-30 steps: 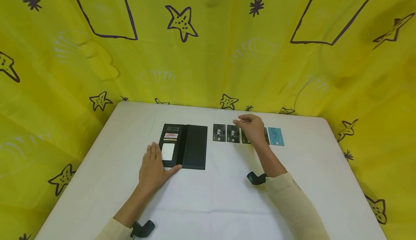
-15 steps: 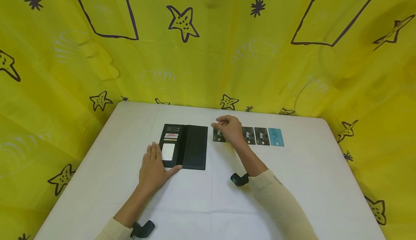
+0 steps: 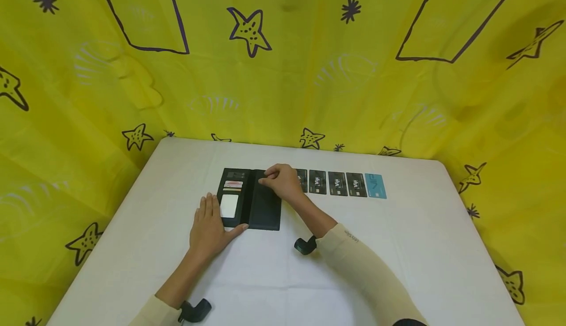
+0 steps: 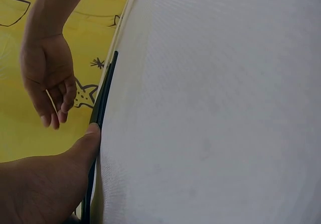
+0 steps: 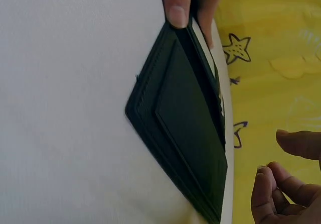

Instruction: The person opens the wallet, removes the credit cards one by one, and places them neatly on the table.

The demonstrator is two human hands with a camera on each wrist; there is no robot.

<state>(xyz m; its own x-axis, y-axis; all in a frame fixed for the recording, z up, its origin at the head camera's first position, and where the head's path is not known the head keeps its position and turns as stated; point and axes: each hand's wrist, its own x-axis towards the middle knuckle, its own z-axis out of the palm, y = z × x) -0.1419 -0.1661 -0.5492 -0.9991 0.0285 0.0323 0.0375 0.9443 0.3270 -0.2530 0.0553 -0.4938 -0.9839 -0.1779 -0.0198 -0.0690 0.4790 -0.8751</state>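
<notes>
"Where does the wallet (image 3: 254,203) lie from your right hand (image 3: 283,183)?"
"Below it, by the head view: your fingers hang over its right half, clear of it, thumb and fingertips parted, nothing between them."
"Which way does it run?"
"It lies open and flat on the table (image 3: 256,277), its fold (image 3: 247,203) and the long side of each half pointing away from you."
"Is your left hand (image 3: 209,228) nearer?"
"Yes, it touches: straight fingers along the left edge, thumb at the near edge beside the fold. The cards (image 3: 338,184) lie in a row right of the wallet."
</notes>
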